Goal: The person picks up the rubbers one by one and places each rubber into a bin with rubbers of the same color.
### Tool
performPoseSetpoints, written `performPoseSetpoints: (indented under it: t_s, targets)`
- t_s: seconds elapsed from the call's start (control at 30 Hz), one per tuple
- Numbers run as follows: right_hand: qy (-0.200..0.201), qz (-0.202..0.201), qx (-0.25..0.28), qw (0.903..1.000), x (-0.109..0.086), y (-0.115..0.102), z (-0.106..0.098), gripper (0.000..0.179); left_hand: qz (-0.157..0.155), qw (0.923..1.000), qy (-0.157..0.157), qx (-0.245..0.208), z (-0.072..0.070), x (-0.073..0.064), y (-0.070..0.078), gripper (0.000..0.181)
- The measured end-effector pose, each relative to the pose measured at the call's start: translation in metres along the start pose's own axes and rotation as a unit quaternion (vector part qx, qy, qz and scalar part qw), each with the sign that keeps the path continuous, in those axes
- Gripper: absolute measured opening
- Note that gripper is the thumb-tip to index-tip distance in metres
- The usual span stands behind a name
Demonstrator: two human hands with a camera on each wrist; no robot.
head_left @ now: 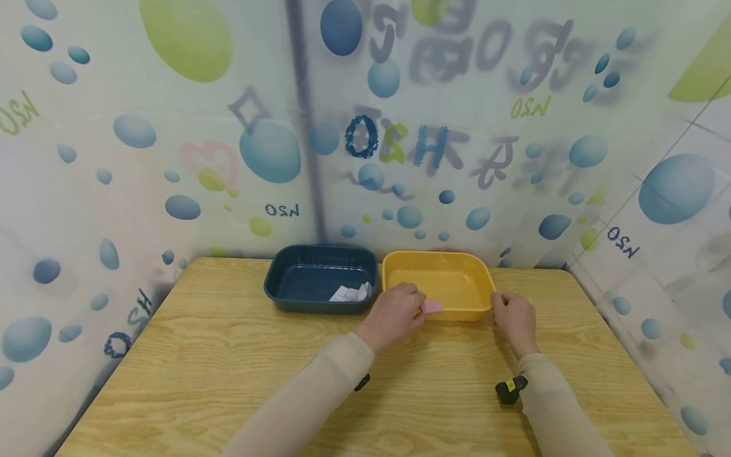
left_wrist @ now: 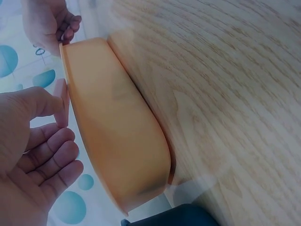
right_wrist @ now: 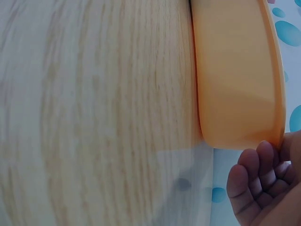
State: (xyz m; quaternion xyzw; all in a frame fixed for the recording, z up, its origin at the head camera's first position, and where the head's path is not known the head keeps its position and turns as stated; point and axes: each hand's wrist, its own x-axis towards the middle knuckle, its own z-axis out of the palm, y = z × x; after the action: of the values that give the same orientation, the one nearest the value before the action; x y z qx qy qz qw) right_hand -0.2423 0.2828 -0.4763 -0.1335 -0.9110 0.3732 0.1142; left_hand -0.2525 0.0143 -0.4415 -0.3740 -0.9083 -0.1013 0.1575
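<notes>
A yellow plastic basin (head_left: 464,315) stands on the table, its long front wall filling much of both wrist views (left_wrist: 115,122). My left hand (head_left: 396,312) is at the basin's front rim and pinches a small flat pink piece (head_left: 433,307) between thumb and index finger. In the left wrist view this pink piece (left_wrist: 61,103) stands right at the rim, while the other fingers curl loosely below. At the front right corner, my right hand (head_left: 516,320) grips the basin's rim with thumb and fingertips, as the right wrist view shows too (right_wrist: 263,183).
Close to the left of the yellow basin is a dark blue basin (head_left: 280,297) holding several folded white papers (head_left: 353,292). Both sit near the back edge of the wooden table (head_left: 228,355). A patterned curtain (head_left: 274,152) hangs behind and along the sides.
</notes>
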Motion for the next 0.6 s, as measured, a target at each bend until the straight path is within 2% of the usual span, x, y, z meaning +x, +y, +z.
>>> performPoseSetpoints:
  t_s: [0.27, 0.6]
  targets:
    - [0.001, 0.002, -0.001, 1.0, 0.0002, -0.0002, 0.001, 0.042, -0.016, 0.9998, -0.012, -0.009, 0.0023, 0.0036, -0.0005, 0.012]
    - [0.0, 0.008, 0.002, 1.0, 0.0012, 0.0003, 0.0018, 0.041, -0.02, 0.9996, 0.013, -0.011, 0.0059, 0.0056, -0.0002, 0.01]
